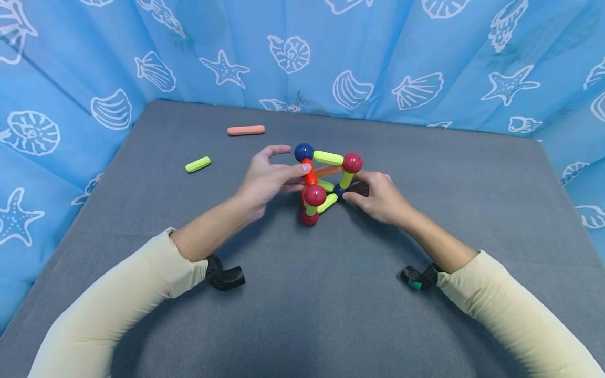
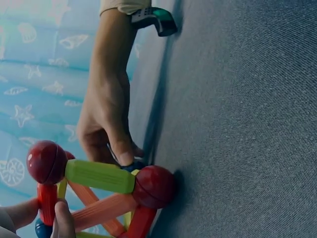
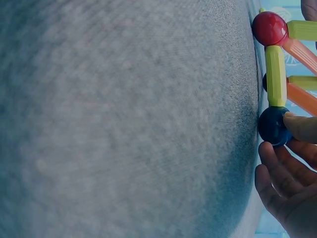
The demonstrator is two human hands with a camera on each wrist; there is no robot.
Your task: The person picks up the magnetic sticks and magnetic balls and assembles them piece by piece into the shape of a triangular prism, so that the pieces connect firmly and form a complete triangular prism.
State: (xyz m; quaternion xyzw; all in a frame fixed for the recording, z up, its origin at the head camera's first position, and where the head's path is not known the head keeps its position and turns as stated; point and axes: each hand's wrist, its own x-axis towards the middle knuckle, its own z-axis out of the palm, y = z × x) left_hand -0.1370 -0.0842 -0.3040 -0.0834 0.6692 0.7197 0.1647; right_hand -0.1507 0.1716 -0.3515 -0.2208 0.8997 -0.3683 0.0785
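A frame of magnetic rods and balls stands on the table in the head view. Its upper corners carry a blue ball (image 1: pixel 303 151), a dark red ball (image 1: pixel 352 162) and another dark red ball (image 1: pixel 315 195) nearer the person. Between thumb and fingers, my left hand (image 1: pixel 264 184) pinches the upper red rod (image 2: pixel 47 206). My right hand (image 1: pixel 380 199) grips the lower blue ball (image 3: pixel 273 126), thumb on one side and fingertips on the other. From that ball a yellow-green rod (image 3: pixel 276 74) runs to a low dark red ball (image 3: pixel 270 28). Salmon rods (image 2: pixel 104 209) slant across the sides.
A loose salmon rod (image 1: pixel 246 130) lies toward the back of the grey table (image 1: pixel 302 315). A short yellow-green rod (image 1: pixel 198 164) lies left of my left hand. Behind the table hangs a blue curtain (image 1: pixel 312 73) with white shell prints.
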